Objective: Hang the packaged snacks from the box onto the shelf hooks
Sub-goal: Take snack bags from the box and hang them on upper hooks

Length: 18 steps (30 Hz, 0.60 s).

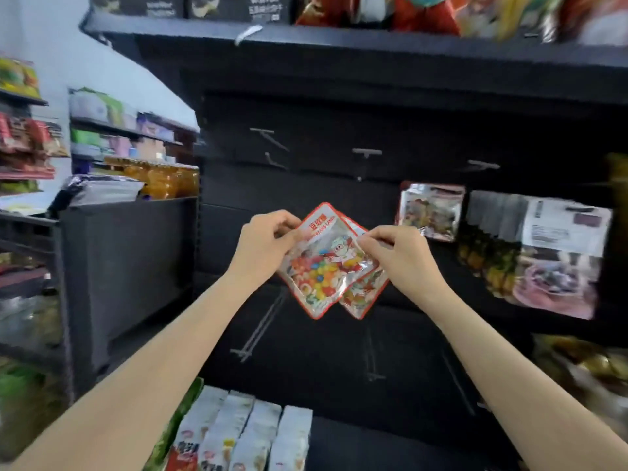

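The left hand (263, 241) pinches the top left edge of 2 overlapping candy bags (328, 263), tilted, held before the dark shelf panel (306, 198). The right hand (396, 254) pinches their right edge. Bare hooks (365, 154) stick out above the grip.

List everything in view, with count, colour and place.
candy packets: at least two, red-edged, held mid-frame
bare hooks: several, grey, on the black back panel
hung packets: many, silver and mixed, right side
upright packets: about four, white, bottom centre
bottles: a row, orange, left shelf
top shelf: one, black, holding dark boxes and red bags
left hand: pinches the packets' left edge
right hand: pinches their right edge
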Tool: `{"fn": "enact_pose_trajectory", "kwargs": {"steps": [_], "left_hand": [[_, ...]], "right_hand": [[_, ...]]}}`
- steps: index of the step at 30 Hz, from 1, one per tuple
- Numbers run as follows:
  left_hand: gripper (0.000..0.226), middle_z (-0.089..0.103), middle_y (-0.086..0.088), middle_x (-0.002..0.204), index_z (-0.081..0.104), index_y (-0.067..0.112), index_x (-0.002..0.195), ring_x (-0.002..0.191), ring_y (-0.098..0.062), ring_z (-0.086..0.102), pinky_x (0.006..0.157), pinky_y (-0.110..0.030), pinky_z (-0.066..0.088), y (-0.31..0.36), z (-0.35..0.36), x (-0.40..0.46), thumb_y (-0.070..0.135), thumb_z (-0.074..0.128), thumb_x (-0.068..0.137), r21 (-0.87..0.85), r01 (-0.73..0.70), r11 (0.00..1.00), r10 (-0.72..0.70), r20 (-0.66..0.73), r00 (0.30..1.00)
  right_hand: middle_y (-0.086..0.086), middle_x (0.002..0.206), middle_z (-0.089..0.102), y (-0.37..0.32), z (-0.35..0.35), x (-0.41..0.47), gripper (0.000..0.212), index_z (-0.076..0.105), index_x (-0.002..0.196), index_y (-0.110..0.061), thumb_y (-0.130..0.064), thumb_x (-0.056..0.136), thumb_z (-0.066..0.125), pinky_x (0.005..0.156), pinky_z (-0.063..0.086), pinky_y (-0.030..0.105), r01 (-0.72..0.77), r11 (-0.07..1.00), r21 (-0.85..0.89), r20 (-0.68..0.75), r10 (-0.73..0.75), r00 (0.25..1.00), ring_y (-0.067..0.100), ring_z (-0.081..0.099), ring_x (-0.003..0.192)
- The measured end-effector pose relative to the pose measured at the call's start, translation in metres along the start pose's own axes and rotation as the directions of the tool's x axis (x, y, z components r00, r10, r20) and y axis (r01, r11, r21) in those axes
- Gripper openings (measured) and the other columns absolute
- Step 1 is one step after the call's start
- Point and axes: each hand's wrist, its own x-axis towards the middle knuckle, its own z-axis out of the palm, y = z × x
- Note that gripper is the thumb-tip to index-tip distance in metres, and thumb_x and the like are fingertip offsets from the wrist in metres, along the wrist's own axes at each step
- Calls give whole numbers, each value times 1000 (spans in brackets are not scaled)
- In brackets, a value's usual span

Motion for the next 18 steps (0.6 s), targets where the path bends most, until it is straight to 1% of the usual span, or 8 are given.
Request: {"fn": "enact_pose_trajectory", "kwargs": {"steps": [2, 4, 7, 9, 11, 14, 15, 18], "left_hand": [[10, 65, 8, 81, 70, 14, 92, 69, 0, 58, 61, -4, 41, 23, 25, 6, 21, 66, 86, 33, -33, 999, 36, -73, 997], [11, 65, 8, 82, 71, 13, 93, 71, -1, 59, 61, -2, 40, 41, 42, 12, 19, 65, 87, 58, -36, 998, 44, -139, 989], [12, 66, 6, 83, 72, 13, 95, 74, -2, 59, 62, -4, 40, 62, 57, 18, 17, 64, 87, 96, -40, 995, 55, -156, 986], [13, 69, 4, 87, 73, 14, 96, 80, -7, 62, 71, -16, 46, 75, 64, 21, 19, 65, 87, 156, -78, 985, 98, -127, 987], [15, 70, 3, 93, 73, 16, 98, 84, -9, 62, 75, -24, 47, 86, 71, 25, 22, 63, 89, 229, -113, 967, 138, -97, 986], [17, 70, 1, 98, 72, 17, 101, 87, -12, 63, 75, -26, 49, 97, 82, 30, 23, 59, 91, 279, -145, 949, 172, -74, 982], [18, 70, 0, 99, 72, 17, 102, 88, -13, 64, 76, -27, 50, 100, 85, 32, 23, 59, 91, 286, -151, 946, 179, -74, 981], [18, 70, 0, 100, 71, 18, 103, 92, -14, 63, 78, -32, 53, 107, 95, 35, 24, 59, 91, 304, -162, 939, 190, -66, 980]], "right_hand": [[-10, 84, 67, 17, -35, 2, 17, 71, 87, -17, -13, 93, 55, 69, 41, 11, -4, 999, -50, -12, 3, 1000, -1, 59, 80], [-14, 97, 64, 30, -65, 6, 20, 69, 100, -20, -10, 93, 53, 75, 38, 4, 20, 994, -104, -45, -25, 999, -1, 56, 94], [-8, 104, 64, 41, -97, 16, 20, 62, 110, -18, -12, 92, 58, 76, 44, 9, 59, 986, -157, -159, -84, 984, 3, 58, 98], [-11, 95, 65, 46, -112, 22, 15, 60, 101, -22, -14, 89, 63, 68, 47, 9, 71, 987, -145, -236, -104, 966, 2, 61, 92], [-17, 86, 63, 49, -121, 26, 12, 61, 92, -25, -16, 87, 66, 62, 46, 9, 77, 992, -105, -297, -105, 949, 2, 62, 87], [-13, 87, 65, 57, -129, 31, 3, 65, 91, -21, -19, 88, 65, 75, 51, 24, 64, 994, -83, -379, -91, 921, 7, 62, 91], [-12, 88, 65, 59, -130, 32, 3, 65, 91, -21, -20, 89, 65, 76, 51, 24, 68, 994, -84, -388, -96, 917, 7, 62, 92], [-10, 91, 64, 61, -130, 37, 6, 64, 92, -23, -18, 90, 62, 67, 45, 9, 79, 989, -123, -391, -121, 913, 1, 60, 87]]}}
